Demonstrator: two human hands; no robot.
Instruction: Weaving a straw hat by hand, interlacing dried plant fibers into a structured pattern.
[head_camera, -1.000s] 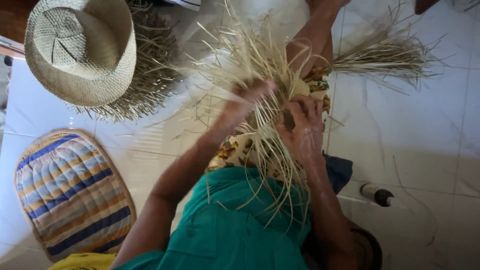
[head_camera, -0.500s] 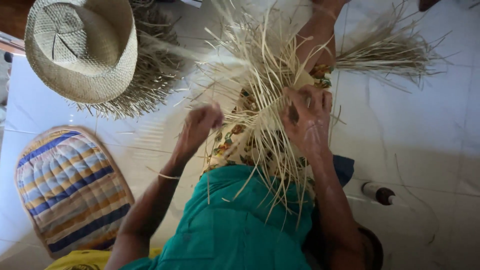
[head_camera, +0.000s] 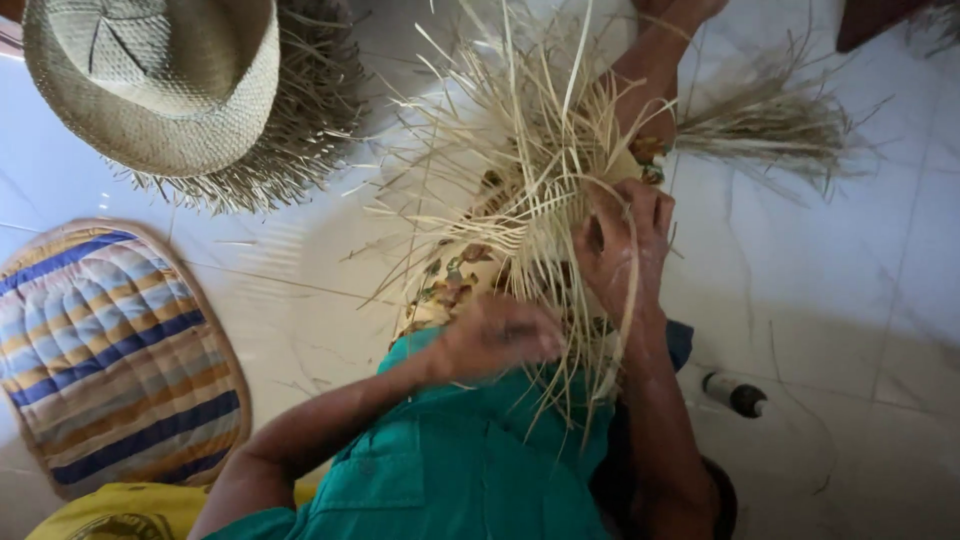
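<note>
Pale straw, dry and flat like thin ribbon, fans out in a loose spray from the half-woven straw piece (head_camera: 530, 190) resting on the person's lap, above the white tiled floor (head_camera: 850, 300). The right hand (head_camera: 622, 245) has its grip closed around a bunch of strands at the piece's near edge, fingers curled tight. The left hand (head_camera: 495, 335) sits lower against the hanging strand ends; it is blurred, so I cannot tell how far its grip is open or what it holds. At the floor's far left corner lies a finished woven hat (head_camera: 150, 80) on a fringed straw mat (head_camera: 300, 130). A quilted striped cushion (head_camera: 105, 350) lies at the left edge, a small dark spool (head_camera: 735, 393) at the right.
</note>
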